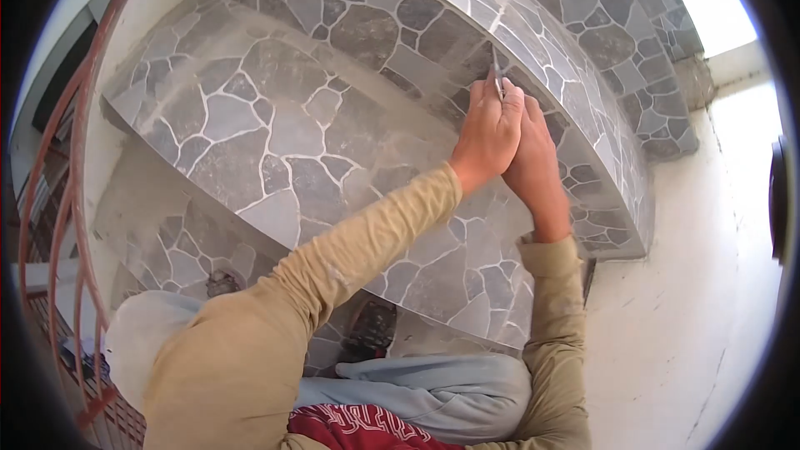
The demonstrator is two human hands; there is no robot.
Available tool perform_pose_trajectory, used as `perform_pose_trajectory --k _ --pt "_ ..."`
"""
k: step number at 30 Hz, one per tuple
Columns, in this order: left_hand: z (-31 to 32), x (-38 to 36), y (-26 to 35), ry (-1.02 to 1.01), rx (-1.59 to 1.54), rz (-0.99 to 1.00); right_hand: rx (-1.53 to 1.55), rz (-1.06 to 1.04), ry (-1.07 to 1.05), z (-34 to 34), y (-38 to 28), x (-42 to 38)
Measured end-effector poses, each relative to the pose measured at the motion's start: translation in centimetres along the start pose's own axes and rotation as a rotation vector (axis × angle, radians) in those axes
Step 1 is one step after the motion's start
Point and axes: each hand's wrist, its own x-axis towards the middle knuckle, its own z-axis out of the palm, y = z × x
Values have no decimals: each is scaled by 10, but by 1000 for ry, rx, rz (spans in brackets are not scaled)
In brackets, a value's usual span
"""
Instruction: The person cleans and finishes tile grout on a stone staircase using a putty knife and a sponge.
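My left hand (492, 132) and my right hand (533, 162) are pressed together against the stone-patterned riser (433, 37) of a curved step. A thin metal blade (498, 79), like a narrow trowel or knife, sticks up from between their closed fingers. Its tip touches or nearly touches the riser just under the tread's edge (467, 18). Much of my right hand's grip lies behind my left hand, and the blade's handle is hidden.
Below the hands spreads a curved stone-patterned tread (292, 137) with pale joints. A reddish metal railing (71, 175) runs along the left. On the right stands a white wall (675, 308). My knee (467, 392) and a dark shoe (371, 329) are near the lower step.
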Motion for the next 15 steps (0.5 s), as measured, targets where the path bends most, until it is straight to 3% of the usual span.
perform_pose_trajectory --k 2,6,8,9,12,13,15 --pt "-2 4 -15 -18 -49 -34 -62 21 10 23 7 -1" --pt "9 7 -33 154 100 56 -103 10 -61 36 17 -4" --pt "14 9 -27 189 187 45 -243 -74 150 33 25 -3" --pt "15 12 -9 133 124 52 -26 55 197 22 15 0" --pt "13 11 -6 66 17 9 -142 14 157 23 23 0" --pt "11 8 -17 102 2 -29 -170 169 94 35 29 -5" --pt "13 0 -39 189 -24 -62 -88 184 97 50 40 -17"
